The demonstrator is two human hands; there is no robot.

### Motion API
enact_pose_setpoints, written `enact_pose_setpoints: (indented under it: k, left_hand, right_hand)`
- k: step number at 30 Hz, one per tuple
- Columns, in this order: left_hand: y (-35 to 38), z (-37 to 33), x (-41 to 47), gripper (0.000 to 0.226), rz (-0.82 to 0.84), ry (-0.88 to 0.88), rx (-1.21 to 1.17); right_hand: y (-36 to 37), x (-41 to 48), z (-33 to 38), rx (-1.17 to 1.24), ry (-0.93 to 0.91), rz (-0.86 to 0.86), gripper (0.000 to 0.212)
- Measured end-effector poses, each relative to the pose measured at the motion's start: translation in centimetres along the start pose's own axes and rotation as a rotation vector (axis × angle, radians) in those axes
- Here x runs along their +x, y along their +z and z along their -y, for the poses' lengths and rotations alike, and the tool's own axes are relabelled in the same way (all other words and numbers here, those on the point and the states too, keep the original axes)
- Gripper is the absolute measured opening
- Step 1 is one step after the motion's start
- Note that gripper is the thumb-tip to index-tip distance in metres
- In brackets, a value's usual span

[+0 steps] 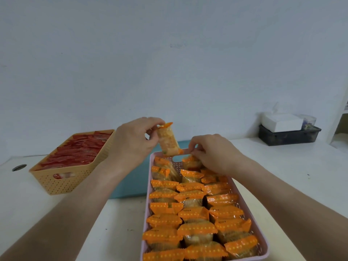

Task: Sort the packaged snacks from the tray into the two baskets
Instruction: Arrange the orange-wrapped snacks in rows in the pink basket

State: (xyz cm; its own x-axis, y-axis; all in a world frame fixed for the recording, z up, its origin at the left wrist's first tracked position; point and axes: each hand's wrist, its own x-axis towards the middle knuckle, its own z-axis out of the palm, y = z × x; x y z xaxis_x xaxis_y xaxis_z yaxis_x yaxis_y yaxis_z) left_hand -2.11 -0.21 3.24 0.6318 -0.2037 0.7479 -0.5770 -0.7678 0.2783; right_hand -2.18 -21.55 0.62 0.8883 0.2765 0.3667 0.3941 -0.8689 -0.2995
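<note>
Two baskets stand on the white table (282,166): a pink basket (148,200) filling the lower centre-right, packed with rows of orange packets (195,213), and a tan basket (62,183) at middle left full of red packets (75,153), with a teal tray (131,183) showing between them. Above the pink basket's far end the left hand (131,140) pinches a lifted packet (168,142) by its top. The right hand (212,153) pinches another packet (191,160) among the rows there.

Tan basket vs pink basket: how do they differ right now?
Contents: the tan basket holds red packets, the pink basket orange-ended ones.
Position: the tan basket sits at the left, untouched; the pink basket lies front centre, the right hand pinching a packet at its far end.
Both are perforated plastic.
</note>
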Motion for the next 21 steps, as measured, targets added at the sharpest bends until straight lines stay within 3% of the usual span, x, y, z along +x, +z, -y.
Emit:
enact_pose_setpoints:
  k: [5,10,15,18,21]
  left_hand:
    - [0.0,0.0,-0.4,0.03,-0.019,-0.005,0.015]
    - [0.7,-0.1,-0.8,0.027,-0.013,0.079,0.016]
    - [1.3,-0.7,-1.2,0.029,0.046,0.143,0.065]
    - [1.9,-0.7,-1.4,0.033,0.163,0.176,0.107]
    - [2.8,-0.1,-1.6,0.038,0.342,0.156,0.141]
  right_hand:
    - [0.3,0.3,0.5,-0.091,-0.078,0.199,0.027]
    - [-3.4,0.2,-0.1,0.106,-0.023,0.229,0.038]
    - [-2.3,0.4,-0.4,-0.259,-0.039,0.32,0.016]
    - [-0.1,0.1,0.0,-0.344,-0.082,0.308,0.038]
    - [-0.3,0.1,0.2,-0.334,-0.07,0.356,0.028]
